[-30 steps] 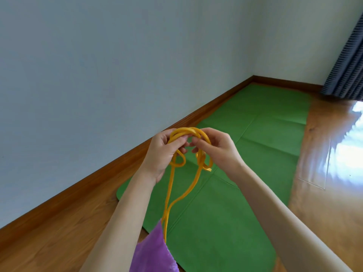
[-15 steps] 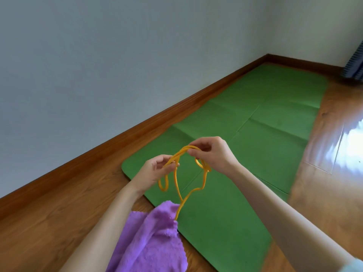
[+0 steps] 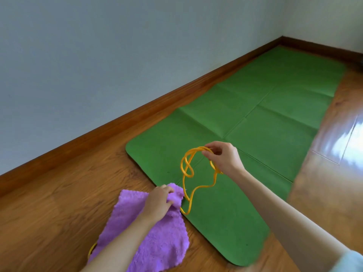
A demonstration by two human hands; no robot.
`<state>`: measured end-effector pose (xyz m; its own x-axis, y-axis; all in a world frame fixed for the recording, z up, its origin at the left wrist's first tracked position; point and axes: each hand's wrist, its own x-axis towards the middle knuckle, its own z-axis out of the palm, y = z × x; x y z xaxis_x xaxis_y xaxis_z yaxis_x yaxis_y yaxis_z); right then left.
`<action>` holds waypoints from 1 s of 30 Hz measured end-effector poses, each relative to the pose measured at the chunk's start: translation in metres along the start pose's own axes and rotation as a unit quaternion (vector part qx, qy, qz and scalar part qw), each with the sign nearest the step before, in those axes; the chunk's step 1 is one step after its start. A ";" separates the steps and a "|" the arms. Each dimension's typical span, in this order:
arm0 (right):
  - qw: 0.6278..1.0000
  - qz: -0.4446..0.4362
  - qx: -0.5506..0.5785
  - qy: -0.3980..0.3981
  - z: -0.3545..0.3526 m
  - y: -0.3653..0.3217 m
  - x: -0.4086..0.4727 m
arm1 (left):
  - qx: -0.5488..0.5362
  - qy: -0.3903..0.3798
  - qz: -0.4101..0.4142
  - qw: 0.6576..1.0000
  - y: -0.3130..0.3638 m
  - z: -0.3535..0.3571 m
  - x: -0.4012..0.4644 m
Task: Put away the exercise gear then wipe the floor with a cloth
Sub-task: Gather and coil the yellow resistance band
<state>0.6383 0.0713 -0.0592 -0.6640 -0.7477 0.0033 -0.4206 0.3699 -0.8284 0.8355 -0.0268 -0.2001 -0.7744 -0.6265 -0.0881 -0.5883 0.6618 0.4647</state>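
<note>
My right hand (image 3: 223, 157) pinches a looped yellow resistance band (image 3: 186, 167) and holds it above the near end of the green exercise mat (image 3: 255, 122). The band's lower loops trail down to the mat's edge and run under a fluffy purple cloth (image 3: 157, 238) lying on the wooden floor. Another bit of yellow band (image 3: 91, 251) pokes out at the cloth's near left side. My left hand (image 3: 159, 203) rests on the cloth's far corner, fingers bunching the fabric.
The mat lies unfolded along a brown skirting board (image 3: 137, 118) under a pale wall. Glossy wooden floor (image 3: 334, 173) stretches to the right with a bright glare patch. The room corner is at the far right.
My left hand let go of the band and dropped onto the purple cloth. My right hand keeps the band, which now hangs looser. The view has tilted down toward the floor.
</note>
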 end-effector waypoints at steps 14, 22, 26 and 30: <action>0.996 0.049 0.044 0.058 -0.004 0.024 0.000 | -0.114 0.098 -0.036 0.988 -0.035 -0.020 -0.007; 0.988 0.032 0.069 0.135 -0.014 0.014 0.004 | -0.187 0.206 -0.147 0.949 -0.117 -0.060 -0.061; 0.982 0.032 0.078 0.168 -0.017 0.007 0.008 | -0.228 0.279 -0.199 0.911 -0.141 -0.082 -0.084; 0.982 0.027 0.082 0.170 -0.017 0.002 0.009 | -0.261 0.358 -0.208 0.872 -0.149 -0.116 -0.084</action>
<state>0.6206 0.0745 -0.0515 -0.8620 -0.4924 0.1208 -0.2932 0.2898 -0.9111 1.0157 -0.1207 -0.1595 -0.0655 -0.9877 0.1420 -0.4530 0.1563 0.8777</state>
